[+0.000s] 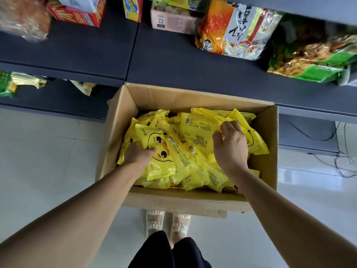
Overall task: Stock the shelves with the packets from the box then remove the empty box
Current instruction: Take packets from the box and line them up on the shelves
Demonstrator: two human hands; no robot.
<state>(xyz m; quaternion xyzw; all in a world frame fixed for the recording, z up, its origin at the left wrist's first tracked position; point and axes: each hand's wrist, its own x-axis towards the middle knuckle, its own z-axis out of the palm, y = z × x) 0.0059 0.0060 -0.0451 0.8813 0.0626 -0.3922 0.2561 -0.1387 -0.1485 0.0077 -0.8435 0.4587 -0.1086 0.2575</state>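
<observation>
An open cardboard box (pixel 193 97) stands on the floor against the dark shelves, holding several yellow packets. My left hand (pixel 138 153) grips a yellow packet with a duck face (pixel 160 144) at the box's left side, thumb on top and fingers tucked under its edge. My right hand (pixel 230 146) pinches the edge of a yellow packet lying print side up (pixel 199 134) in the right half of the box. More yellow packets (pixel 193 171) fill the box beneath both hands.
A dark shelf (pixel 166 60) runs above the box with bare room in its middle. Orange and green snack bags (pixel 237 29) lie on its right, red and yellow cartons (pixel 77 14) at its back left. A lower shelf (pixel 58 97) on the left holds yellow bags. Cables (pixel 343 151) trail at right.
</observation>
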